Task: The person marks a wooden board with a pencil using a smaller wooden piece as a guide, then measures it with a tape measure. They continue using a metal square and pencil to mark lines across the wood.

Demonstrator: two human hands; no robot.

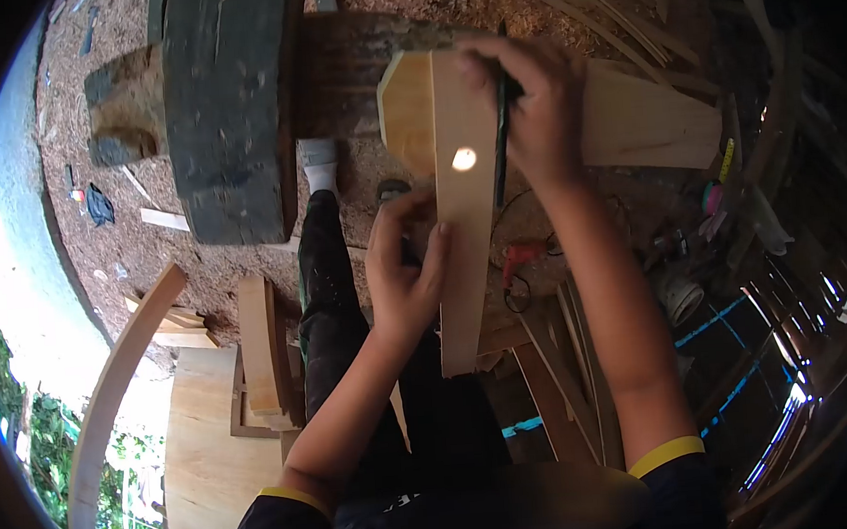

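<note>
A pale, straight wooden board (465, 272) lies lengthwise in front of me, with a bright round spot of light on its face. My left hand (402, 266) grips its left edge, thumb on the face and fingers curled to the side. At the board's far right edge, my right hand (535, 102) has its fingers closed around a thin dark pencil (502, 134), which runs along that edge. Beneath the board lies a wider wooden piece (407, 115) with an angled end. Its broad other end shows right of my right wrist.
A thick dark timber block (230, 111) stands at the left, joined to a beam. Curved wooden pieces (122, 409) and a flat panel (197, 453) are lower left. A red power tool (522, 253), a tape measure (712, 196) and wood strips lie right. Shavings cover the ground.
</note>
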